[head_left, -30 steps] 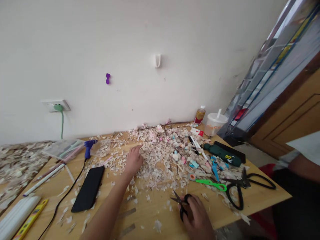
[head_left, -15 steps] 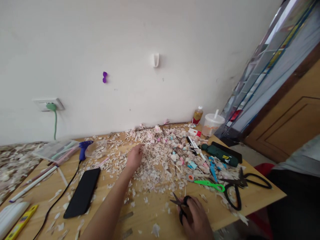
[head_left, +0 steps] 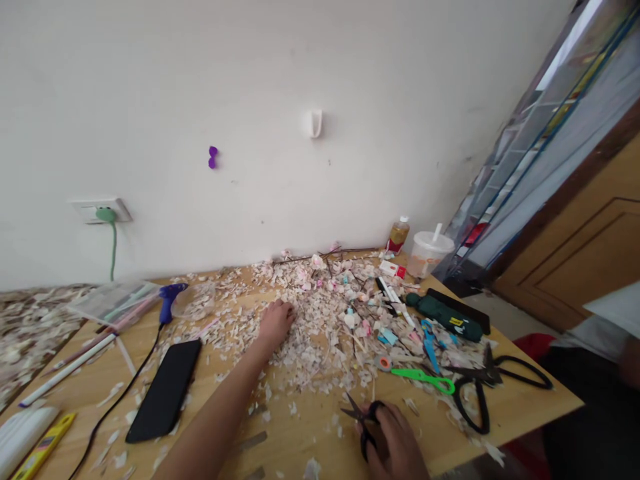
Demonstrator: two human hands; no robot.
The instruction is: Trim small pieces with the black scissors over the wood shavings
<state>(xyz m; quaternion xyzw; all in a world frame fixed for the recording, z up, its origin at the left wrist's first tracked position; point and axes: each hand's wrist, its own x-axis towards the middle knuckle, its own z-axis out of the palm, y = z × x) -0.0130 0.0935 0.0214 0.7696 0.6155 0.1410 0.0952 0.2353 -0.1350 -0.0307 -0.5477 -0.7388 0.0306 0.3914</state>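
Note:
My left hand (head_left: 275, 324) rests on the pile of pale, petal-like scraps (head_left: 313, 347) in the middle of the table. Its fingers curl down into the scraps, and whatever they grip is hidden. At the front of the table, my right hand (head_left: 400, 445) has its fingers through the black handles of a small pair of scissors (head_left: 356, 409). The blades are parted and point left, with nothing between them. Thin brown twigs with pink and white flowers (head_left: 317, 261) lie behind the pile.
To the right are large black scissors (head_left: 481, 375), green scissors (head_left: 423, 378), blue scissors (head_left: 430, 343), a dark green umbrella (head_left: 443, 313) and a lidded cup (head_left: 430, 253). A phone (head_left: 164, 392) and a blue glue gun (head_left: 169, 301) with its cord lie left. A person sits at the right edge.
My left hand has drawn slightly back toward me over the scraps, its fingers now more curled. My right hand and the scissors stay in about the same place. The view has shifted a little.

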